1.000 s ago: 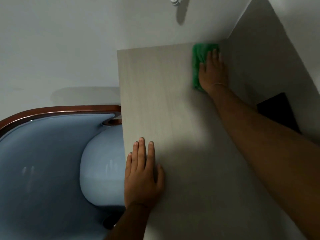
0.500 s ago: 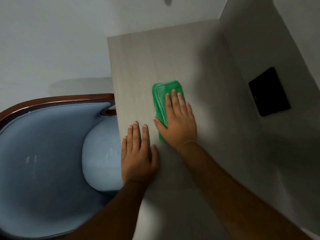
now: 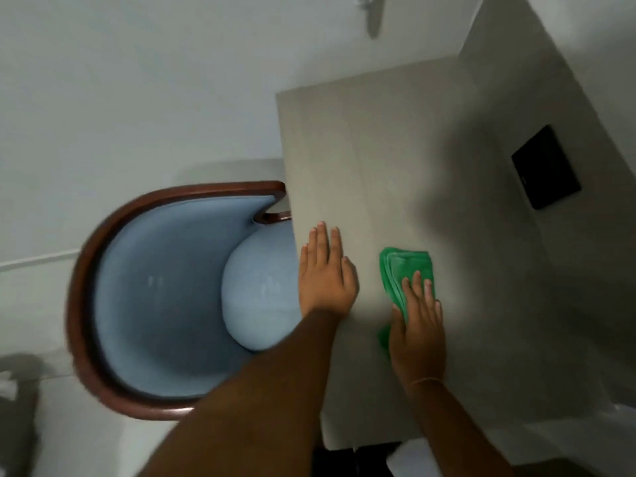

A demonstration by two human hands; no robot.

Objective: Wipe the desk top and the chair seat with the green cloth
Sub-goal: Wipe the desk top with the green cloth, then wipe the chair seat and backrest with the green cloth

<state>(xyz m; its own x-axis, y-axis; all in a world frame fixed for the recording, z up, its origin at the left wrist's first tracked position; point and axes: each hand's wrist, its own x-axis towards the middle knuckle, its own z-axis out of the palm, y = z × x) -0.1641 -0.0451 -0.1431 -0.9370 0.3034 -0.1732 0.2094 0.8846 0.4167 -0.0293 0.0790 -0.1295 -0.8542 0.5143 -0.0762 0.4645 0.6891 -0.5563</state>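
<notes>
The folded green cloth (image 3: 406, 270) lies flat on the beige desk top (image 3: 371, 160), near its front. My right hand (image 3: 418, 325) presses down on the cloth's near half with fingers spread flat over it. My left hand (image 3: 325, 273) rests palm down on the desk's left edge, holding nothing. Left of the desk stands the chair, with a rounded pale blue seat (image 3: 258, 297) partly tucked under the desk edge, and a curved blue back with a dark wood rim (image 3: 82, 297).
A black rectangular plate (image 3: 545, 166) sits on the grey wall panel right of the desk. Pale floor lies left of and behind the chair. A dark gap shows below the desk's front edge (image 3: 361, 456).
My right hand has dragged the cloth from the far right corner of the desk toward me, then to the right of my left hand. The left hand stayed on the desk edge.
</notes>
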